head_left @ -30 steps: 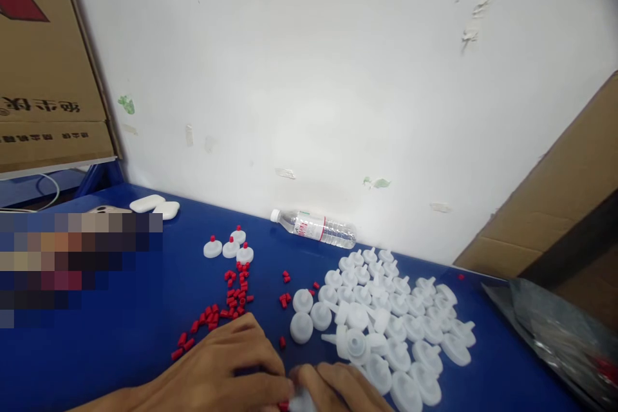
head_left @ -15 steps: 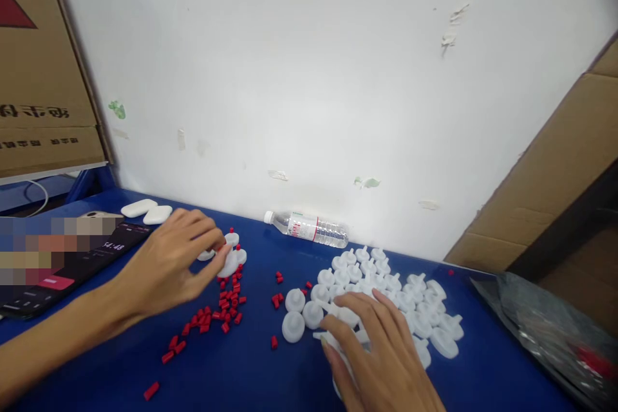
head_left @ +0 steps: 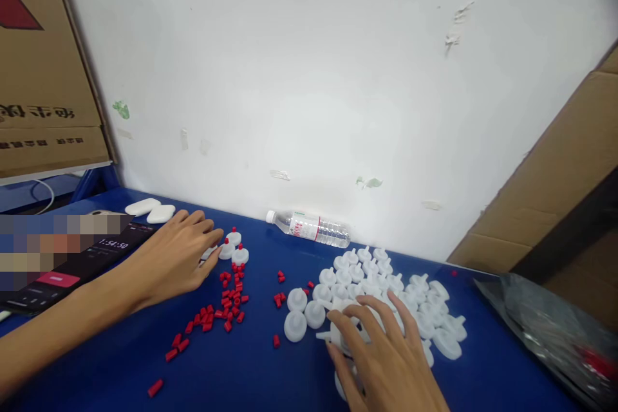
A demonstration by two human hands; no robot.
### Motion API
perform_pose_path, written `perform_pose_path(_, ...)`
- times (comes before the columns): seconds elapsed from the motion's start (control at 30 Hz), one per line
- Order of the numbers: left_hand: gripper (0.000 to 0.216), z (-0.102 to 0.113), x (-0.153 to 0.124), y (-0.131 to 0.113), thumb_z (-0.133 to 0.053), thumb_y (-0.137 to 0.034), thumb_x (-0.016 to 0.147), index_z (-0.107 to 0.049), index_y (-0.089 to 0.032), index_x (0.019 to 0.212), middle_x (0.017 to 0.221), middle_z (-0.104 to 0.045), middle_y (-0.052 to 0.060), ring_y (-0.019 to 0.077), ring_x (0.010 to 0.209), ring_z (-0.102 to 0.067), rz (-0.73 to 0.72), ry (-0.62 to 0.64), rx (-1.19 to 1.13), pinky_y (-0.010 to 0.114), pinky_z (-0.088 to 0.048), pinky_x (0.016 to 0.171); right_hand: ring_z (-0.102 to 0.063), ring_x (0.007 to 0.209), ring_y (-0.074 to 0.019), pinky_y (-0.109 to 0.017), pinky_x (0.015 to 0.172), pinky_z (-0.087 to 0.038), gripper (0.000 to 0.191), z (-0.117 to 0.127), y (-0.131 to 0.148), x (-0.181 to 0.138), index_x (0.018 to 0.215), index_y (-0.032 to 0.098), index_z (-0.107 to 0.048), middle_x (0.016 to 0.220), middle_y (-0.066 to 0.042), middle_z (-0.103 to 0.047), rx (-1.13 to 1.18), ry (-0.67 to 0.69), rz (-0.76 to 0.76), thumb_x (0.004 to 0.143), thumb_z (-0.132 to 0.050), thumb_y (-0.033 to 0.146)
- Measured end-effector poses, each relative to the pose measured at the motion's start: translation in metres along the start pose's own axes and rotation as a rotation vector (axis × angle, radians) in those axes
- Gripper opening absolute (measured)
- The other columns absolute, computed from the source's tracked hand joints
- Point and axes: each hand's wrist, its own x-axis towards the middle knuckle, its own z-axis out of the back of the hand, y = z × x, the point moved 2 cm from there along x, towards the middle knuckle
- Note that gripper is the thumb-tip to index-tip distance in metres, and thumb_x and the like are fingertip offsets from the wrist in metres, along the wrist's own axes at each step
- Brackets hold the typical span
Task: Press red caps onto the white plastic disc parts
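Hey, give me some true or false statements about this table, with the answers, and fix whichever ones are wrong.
1. The clear bottle stands upright. False: it lies on its side near the wall.
2. The right hand is over the white nozzle pieces. True.
3. White pieces with red tips stand near the left hand. True.
4. The loose red caps are all inside a box. False: they lie scattered on the blue table.
5. The bottle's cap is white. True.
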Motion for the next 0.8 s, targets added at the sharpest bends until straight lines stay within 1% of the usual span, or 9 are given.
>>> perform_pose_path(0.13,0.029,0.006,0.0,-0.01,-0.047,-0.031,0.103,-0.069,-0.021,0.087,0.091,-0.065,0.009,0.0296,0.088,-0.055,-0.05,0.044,-0.092,0.044,-0.041,0.081,-0.067,0.109,-0.0291,-0.058,0.114,-0.029,0.026,0.0,0.0,0.0,0.127,0.03,-0.065,0.107,-0.001,-0.073,-0.002,-0.022,-0.02,0.106,-0.051,0.038)
perform_pose_path(0.2,0.028,0.007,-0.001,-0.015,-0.048,-0.032,0.103,-0.069,-0.021,0.087,0.095,-0.066,0.01,0.0299,0.091,-0.055,-0.062,0.056,-0.125,0.045,-0.041,0.083,-0.067,0.109,-0.0293,-0.058,0.113,-0.031,0.025,0.001,0.0,-0.001,0.125,0.029,-0.065,0.105,-0.002,-0.073,-0.002,-0.025,-0.039,0.105,-0.052,0.036)
perform_pose_path(0.37,0.029,0.005,-0.004,-0.02,-0.05,-0.032,0.103,-0.07,-0.02,0.085,0.094,-0.066,0.011,0.031,0.093,-0.054,-0.057,0.067,-0.164,0.047,-0.043,0.084,-0.069,0.105,-0.0261,-0.055,0.114,-0.031,0.027,0.005,0.001,0.002,0.123,0.028,-0.067,0.102,-0.001,-0.074,0.003,-0.021,-0.036,0.104,-0.048,0.024)
perform_pose_path(0.5,0.024,-0.003,-0.006,-0.016,-0.057,-0.033,0.099,-0.071,-0.021,0.084,0.094,-0.067,0.01,0.0303,0.092,-0.055,-0.066,0.09,-0.174,0.045,-0.043,0.083,-0.07,0.101,-0.0233,-0.051,0.116,-0.031,0.028,0.006,0.005,0.005,0.121,0.028,-0.068,0.099,0.0,-0.074,0.057,-0.056,-0.079,0.102,-0.048,0.019)
perform_pose_path(0.63,0.022,-0.009,-0.009,-0.013,-0.057,-0.031,0.099,-0.07,-0.021,0.084,0.093,-0.066,0.009,0.0304,0.091,-0.055,-0.076,0.112,-0.178,0.045,-0.043,0.082,-0.07,0.096,-0.0208,-0.047,0.117,-0.031,0.031,0.005,0.009,0.005,0.119,0.028,-0.068,0.099,0.001,-0.074,0.128,-0.1,-0.14,0.099,-0.048,0.015)
perform_pose_path(0.8,0.021,-0.011,-0.009,-0.014,-0.056,-0.025,0.1,-0.068,-0.021,0.083,0.091,-0.066,0.008,0.0295,0.091,-0.055,-0.094,0.119,-0.189,0.044,-0.041,0.084,-0.07,0.097,-0.0201,-0.046,0.117,-0.031,0.033,0.005,0.011,0.005,0.123,0.027,-0.067,0.104,0.0,-0.073,0.132,-0.074,-0.111,0.099,-0.049,0.013)
